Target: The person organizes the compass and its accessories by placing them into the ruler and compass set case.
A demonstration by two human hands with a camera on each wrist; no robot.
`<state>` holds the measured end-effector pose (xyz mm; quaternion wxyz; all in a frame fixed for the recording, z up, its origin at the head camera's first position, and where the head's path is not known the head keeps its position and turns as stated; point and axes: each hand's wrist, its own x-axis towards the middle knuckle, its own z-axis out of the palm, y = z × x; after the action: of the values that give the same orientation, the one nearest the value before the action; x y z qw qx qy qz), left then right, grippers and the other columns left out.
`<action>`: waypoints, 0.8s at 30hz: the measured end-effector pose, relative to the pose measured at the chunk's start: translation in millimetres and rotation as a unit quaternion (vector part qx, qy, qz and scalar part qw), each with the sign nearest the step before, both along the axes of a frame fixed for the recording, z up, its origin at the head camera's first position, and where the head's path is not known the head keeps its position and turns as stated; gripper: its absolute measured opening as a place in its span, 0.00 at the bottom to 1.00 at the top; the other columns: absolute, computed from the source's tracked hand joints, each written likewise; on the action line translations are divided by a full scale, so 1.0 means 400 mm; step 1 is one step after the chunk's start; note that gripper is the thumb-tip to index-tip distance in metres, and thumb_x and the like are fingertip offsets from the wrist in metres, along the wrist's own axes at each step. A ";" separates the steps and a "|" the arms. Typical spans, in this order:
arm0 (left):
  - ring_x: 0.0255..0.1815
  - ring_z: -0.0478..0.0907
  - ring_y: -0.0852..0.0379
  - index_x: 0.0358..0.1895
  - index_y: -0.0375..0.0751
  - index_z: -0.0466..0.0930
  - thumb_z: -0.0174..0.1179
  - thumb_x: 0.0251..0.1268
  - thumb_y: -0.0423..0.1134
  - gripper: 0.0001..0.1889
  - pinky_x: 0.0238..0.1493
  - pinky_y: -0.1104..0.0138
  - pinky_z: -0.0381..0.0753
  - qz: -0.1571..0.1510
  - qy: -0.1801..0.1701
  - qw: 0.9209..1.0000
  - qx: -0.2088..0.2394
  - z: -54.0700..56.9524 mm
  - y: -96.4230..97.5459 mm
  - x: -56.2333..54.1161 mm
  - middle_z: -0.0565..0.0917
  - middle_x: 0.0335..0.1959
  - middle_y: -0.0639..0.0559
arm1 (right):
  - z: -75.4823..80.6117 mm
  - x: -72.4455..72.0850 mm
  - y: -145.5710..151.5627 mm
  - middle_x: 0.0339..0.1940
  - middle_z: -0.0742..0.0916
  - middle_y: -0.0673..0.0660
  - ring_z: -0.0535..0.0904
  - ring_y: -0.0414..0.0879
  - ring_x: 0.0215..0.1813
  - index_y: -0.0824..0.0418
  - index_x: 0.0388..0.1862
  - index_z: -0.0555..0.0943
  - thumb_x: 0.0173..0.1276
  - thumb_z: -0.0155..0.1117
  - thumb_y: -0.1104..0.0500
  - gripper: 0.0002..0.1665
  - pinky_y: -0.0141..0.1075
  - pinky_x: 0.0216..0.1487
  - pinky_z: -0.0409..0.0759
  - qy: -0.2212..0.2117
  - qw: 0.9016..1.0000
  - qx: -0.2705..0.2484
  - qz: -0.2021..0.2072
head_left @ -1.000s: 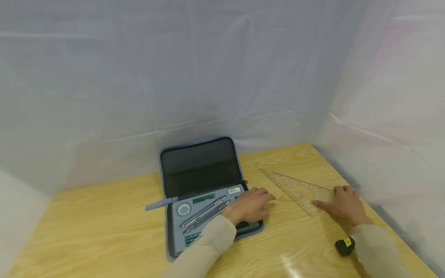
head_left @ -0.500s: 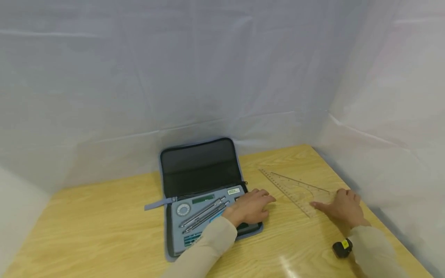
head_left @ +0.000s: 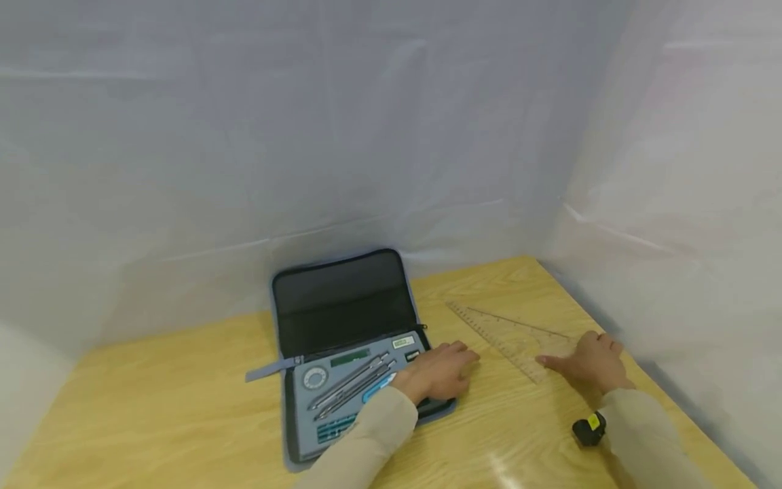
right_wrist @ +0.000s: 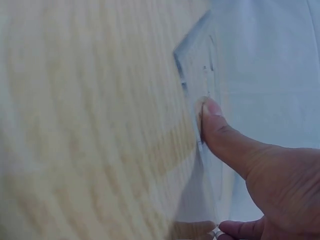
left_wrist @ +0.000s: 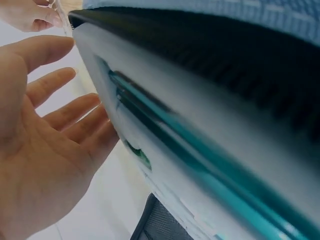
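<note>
A clear plastic set square lies on the table right of the open zip case. My right hand holds its near right end. In the right wrist view the thumb presses on the set square, and fingers show low in the frame at its edge. My left hand is over the right side of the blue-grey case, hiding part of its tray. In the left wrist view my left hand has loosely spread fingers beside the tray edge, holding nothing; contact is hard to tell.
The case's black lid stands raised behind its tray. Compasses, a white eraser and a round dial sit in the tray. Beside the right sleeve is a small black object with a yellow label. White sheeting surrounds the table.
The head view has shifted slightly. My left hand has edged right over the case, uncovering a blue item and a small dark one. The right hand stays on the set square, which has barely moved.
</note>
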<state>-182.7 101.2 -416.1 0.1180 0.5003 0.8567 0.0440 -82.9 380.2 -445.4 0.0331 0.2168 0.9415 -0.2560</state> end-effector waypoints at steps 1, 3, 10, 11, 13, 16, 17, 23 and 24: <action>0.65 0.67 0.53 0.68 0.53 0.69 0.52 0.69 0.40 0.24 0.60 0.61 0.70 0.001 -0.004 1.000 -0.001 -0.002 -0.002 0.000 0.68 0.66 0.54 | -0.004 -0.002 -0.001 0.53 0.55 0.91 0.44 0.84 0.58 0.91 0.52 0.57 0.48 0.63 0.23 0.71 0.70 0.52 0.60 -0.002 1.000 -0.003 0.002; 0.63 0.69 0.54 0.67 0.54 0.70 0.53 0.69 0.39 0.23 0.57 0.61 0.72 0.004 -0.010 1.000 0.000 -0.004 -0.006 0.002 0.70 0.64 0.55 | -0.011 -0.006 -0.002 0.54 0.53 0.91 0.41 0.85 0.59 0.91 0.55 0.55 0.48 0.63 0.23 0.72 0.71 0.55 0.54 -0.005 1.000 -0.007 0.006; 0.55 0.73 0.57 0.62 0.54 0.75 0.58 0.66 0.38 0.21 0.51 0.64 0.75 0.005 0.000 1.000 -0.013 -0.002 -0.007 0.003 0.74 0.57 0.56 | -0.018 -0.017 -0.009 0.54 0.54 0.90 0.41 0.84 0.59 0.88 0.56 0.56 0.50 0.64 0.25 0.69 0.71 0.56 0.49 0.011 1.000 -0.009 0.018; 0.53 0.74 0.57 0.61 0.54 0.75 0.58 0.65 0.38 0.21 0.51 0.64 0.75 0.006 0.003 1.000 -0.015 -0.001 -0.005 0.003 0.75 0.56 0.56 | -0.017 -0.019 -0.010 0.53 0.55 0.90 0.43 0.84 0.59 0.89 0.55 0.57 0.50 0.64 0.25 0.69 0.71 0.56 0.49 0.012 1.000 -0.004 0.021; 0.52 0.74 0.57 0.61 0.54 0.76 0.59 0.64 0.38 0.21 0.51 0.65 0.75 0.005 0.009 1.000 -0.021 0.001 -0.002 0.005 0.75 0.55 0.57 | -0.014 -0.022 -0.009 0.52 0.57 0.90 0.46 0.84 0.58 0.90 0.54 0.57 0.49 0.63 0.24 0.70 0.70 0.56 0.50 0.010 1.000 0.008 0.026; 0.52 0.75 0.58 0.60 0.54 0.76 0.59 0.65 0.37 0.21 0.52 0.66 0.74 -0.002 0.018 0.999 -0.029 0.003 0.004 0.008 0.75 0.54 0.57 | -0.012 -0.024 0.000 0.46 0.62 0.86 0.54 0.80 0.52 0.88 0.49 0.60 0.47 0.64 0.24 0.67 0.66 0.52 0.56 0.006 0.999 0.019 0.027; 0.51 0.75 0.58 0.60 0.54 0.75 0.59 0.64 0.37 0.21 0.52 0.66 0.74 -0.006 0.021 0.999 -0.031 0.005 0.007 0.008 0.75 0.54 0.57 | -0.012 -0.025 0.004 0.45 0.64 0.85 0.56 0.79 0.50 0.88 0.48 0.61 0.46 0.64 0.23 0.67 0.65 0.50 0.58 0.006 0.999 0.023 0.026; 0.48 0.75 0.59 0.59 0.55 0.75 0.62 0.61 0.36 0.22 0.49 0.68 0.74 -0.015 0.040 0.998 -0.045 0.014 0.030 0.009 0.76 0.53 0.58 | -0.012 -0.024 0.026 0.51 0.61 0.86 0.57 0.80 0.51 0.87 0.60 0.55 0.43 0.64 0.21 0.76 0.66 0.45 0.61 0.002 1.000 0.000 -0.006; 0.47 0.75 0.59 0.59 0.56 0.76 0.62 0.60 0.36 0.23 0.48 0.68 0.74 -0.015 0.042 0.998 -0.048 0.015 0.034 0.011 0.76 0.53 0.58 | -0.010 -0.023 0.029 0.53 0.61 0.86 0.57 0.82 0.52 0.86 0.62 0.52 0.43 0.64 0.21 0.77 0.68 0.45 0.60 0.003 1.000 -0.010 -0.011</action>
<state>-178.4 114.6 -410.3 0.1068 0.5082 0.8544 -0.0202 -92.1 391.7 -449.5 0.0300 0.2259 0.9365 -0.2667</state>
